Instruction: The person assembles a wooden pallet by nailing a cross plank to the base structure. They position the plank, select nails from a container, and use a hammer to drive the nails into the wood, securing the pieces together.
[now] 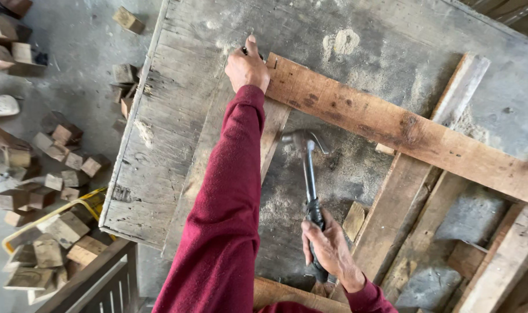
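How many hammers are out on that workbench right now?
1. The hammer is in the right hand, head raised over the dusty workbench. The left hand rests at the end of a plank. Others may be hidden.

Grey weathered wooden counter [177,133]: rough, matt, dusted with pale sawdust. Long reddish-brown wooden plank [391,124]: coarse grain, dark knots, unfinished. Claw hammer [307,174]: dull grey metal head and shaft, black rubbery grip in right hand [330,249]. Dark red cloth sleeve [223,214]: soft, matt. Small cut wooden blocks [49,232] on smooth grey concrete floor [78,64]: raw, rough-sawn.
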